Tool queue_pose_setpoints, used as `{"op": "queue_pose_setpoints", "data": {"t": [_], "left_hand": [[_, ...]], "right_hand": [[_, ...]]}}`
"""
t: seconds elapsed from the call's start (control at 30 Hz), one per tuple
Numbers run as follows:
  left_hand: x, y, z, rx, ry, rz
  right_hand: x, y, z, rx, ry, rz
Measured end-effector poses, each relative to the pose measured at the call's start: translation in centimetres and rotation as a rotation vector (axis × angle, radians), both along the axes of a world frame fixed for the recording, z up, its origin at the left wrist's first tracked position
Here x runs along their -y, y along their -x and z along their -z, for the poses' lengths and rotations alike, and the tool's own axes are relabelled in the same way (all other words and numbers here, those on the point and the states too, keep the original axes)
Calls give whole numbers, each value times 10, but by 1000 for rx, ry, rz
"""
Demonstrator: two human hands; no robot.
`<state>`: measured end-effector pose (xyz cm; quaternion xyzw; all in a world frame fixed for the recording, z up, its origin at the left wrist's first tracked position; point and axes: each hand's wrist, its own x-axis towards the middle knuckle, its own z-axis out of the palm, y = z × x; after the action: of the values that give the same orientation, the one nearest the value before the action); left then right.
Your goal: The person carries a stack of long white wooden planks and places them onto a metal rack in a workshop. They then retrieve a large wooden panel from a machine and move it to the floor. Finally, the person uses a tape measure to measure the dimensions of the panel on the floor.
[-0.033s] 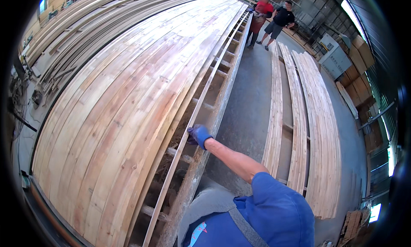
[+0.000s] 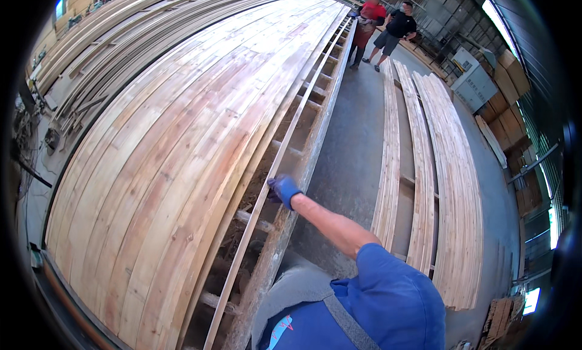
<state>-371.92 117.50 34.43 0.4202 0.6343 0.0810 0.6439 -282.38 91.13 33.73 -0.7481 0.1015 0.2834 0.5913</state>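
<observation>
My right hand [image 2: 283, 190], in a blue and dark glove, is closed on a long thin wooden strip [image 2: 247, 236]. The strip runs from the lower edge far up toward the other end of the frame. It lies over the open gap beside a wide panel of joined wooden boards [image 2: 176, 150]. Under the strip are crossbars [image 2: 254, 220] and the pale, worn side beam [image 2: 307, 168] of a long frame. My right arm reaches in from the lower right in a blue sleeve. My left hand is out of sight.
Two people, one in a red top [image 2: 371, 12] and one in a black top [image 2: 400, 24], stand by the far end. Stacked boards [image 2: 451, 186] lie on the floor to the right. More timber [image 2: 121, 50] is piled at left. A grey cabinet [image 2: 476, 83] stands back right.
My right hand and the near part of the strip have shifted very slightly to the right. The grip looks the same.
</observation>
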Motion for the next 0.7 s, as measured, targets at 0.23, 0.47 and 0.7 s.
{"op": "queue_pose_setpoints", "data": {"t": [0.23,0.47,0.7], "left_hand": [[33,-55,7,-146,-50,10],[53,-91,12,-252,-373,46],[12,-159,6,-606,-695,-9]], "right_hand": [[21,-23,-11,78,20,58],[-5,-77,24,314,244,-395],[29,-138,97,-204,-279,-41]]}}
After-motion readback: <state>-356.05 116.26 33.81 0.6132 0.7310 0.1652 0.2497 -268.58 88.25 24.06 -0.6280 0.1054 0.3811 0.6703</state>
